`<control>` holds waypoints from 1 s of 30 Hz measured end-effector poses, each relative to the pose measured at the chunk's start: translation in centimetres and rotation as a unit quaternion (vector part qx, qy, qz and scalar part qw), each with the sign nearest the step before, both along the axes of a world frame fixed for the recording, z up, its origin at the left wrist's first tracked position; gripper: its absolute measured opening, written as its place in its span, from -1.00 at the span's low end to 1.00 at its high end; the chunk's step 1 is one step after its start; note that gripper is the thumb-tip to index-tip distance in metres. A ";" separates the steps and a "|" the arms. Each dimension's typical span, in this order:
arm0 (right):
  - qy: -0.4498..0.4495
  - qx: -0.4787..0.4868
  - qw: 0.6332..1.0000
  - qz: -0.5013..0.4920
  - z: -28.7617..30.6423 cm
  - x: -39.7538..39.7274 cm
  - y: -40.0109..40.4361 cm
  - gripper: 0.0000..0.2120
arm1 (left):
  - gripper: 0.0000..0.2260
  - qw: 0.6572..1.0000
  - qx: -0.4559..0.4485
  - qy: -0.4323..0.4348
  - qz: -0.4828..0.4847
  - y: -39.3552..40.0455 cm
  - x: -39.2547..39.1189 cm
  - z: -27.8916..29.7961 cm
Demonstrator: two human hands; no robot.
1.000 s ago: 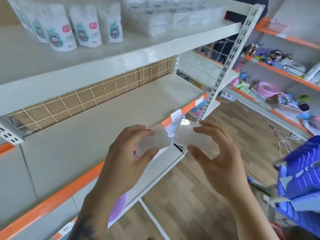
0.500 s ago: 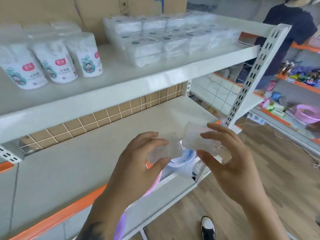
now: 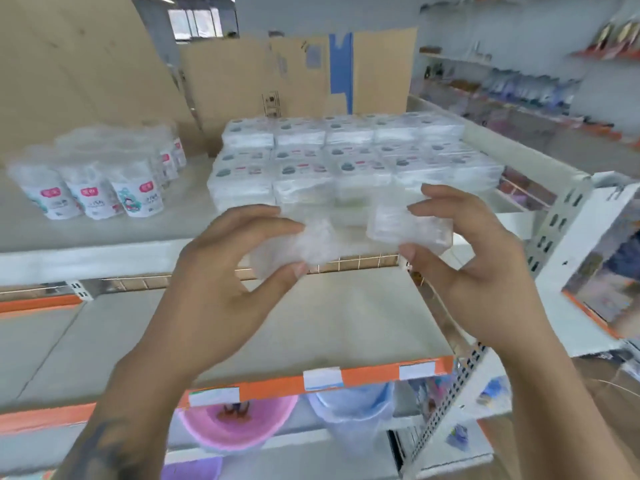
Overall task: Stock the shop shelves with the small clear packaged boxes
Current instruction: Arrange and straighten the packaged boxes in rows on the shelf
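Observation:
My left hand (image 3: 225,271) pinches a small clear packaged box (image 3: 294,247) between thumb and fingers. A second clear box (image 3: 408,225) is pinched by my right hand (image 3: 474,265). Both boxes are raised in front of the edge of the upper white shelf (image 3: 104,258), just short of a block of several stacked clear boxes (image 3: 346,157) on that shelf. The two held boxes sit side by side, a small gap between them. The view is blurred by motion.
White pouches with red labels (image 3: 93,192) stand on the upper shelf at left. Below is a bare grey shelf with an orange edge (image 3: 367,374). Pink and blue basins (image 3: 239,431) sit under it. A perforated upright (image 3: 554,220) rises at right, cardboard boxes (image 3: 294,71) behind.
My hands have risen with both boxes from the middle shelf's level to the upper shelf's edge. The view has swung up and left, facing the stacked boxes.

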State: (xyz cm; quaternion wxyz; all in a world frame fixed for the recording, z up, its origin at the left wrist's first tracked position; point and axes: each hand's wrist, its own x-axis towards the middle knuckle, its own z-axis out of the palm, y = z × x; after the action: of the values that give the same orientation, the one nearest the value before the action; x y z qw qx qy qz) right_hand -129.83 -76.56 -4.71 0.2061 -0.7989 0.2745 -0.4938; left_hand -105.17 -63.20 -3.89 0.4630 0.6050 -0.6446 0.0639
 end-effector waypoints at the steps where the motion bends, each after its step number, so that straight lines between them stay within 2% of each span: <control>1: -0.002 -0.004 1.000 0.013 0.6 -0.5 -1.3 -0.64 | -0.73 1.000 -0.002 0.008 0.013 -0.6 -0.4 0.7; 7: 0.003 -0.020 0.998 0.066 3.3 -0.8 -7.0 -0.66 | -0.74 0.997 0.022 -0.005 0.070 -3.9 -0.3 4.2; 11: -0.002 -0.006 0.997 0.079 3.6 0.6 -8.6 -0.67 | -0.75 0.996 0.032 0.006 0.088 -6.9 1.5 5.6; 14: 0.002 -0.011 0.997 0.079 3.7 1.6 -9.3 -0.68 | -0.74 0.993 0.067 -0.017 0.097 -9.7 2.9 6.4; 25: 0.026 0.007 0.997 0.079 7.3 4.0 -11.4 -0.69 | -0.61 0.981 0.184 -0.019 0.056 -14.2 3.9 7.4; 30: 0.047 0.035 0.993 0.101 8.8 5.1 -11.3 -0.72 | -0.48 0.994 0.112 -0.005 0.009 -13.6 3.2 8.6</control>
State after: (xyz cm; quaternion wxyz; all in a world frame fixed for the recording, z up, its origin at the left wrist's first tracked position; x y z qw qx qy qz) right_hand -124.73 -87.89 4.13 0.2693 -0.8373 0.2188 -0.4226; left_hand -102.02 -76.84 4.74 0.3889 0.6585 -0.6443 -0.0014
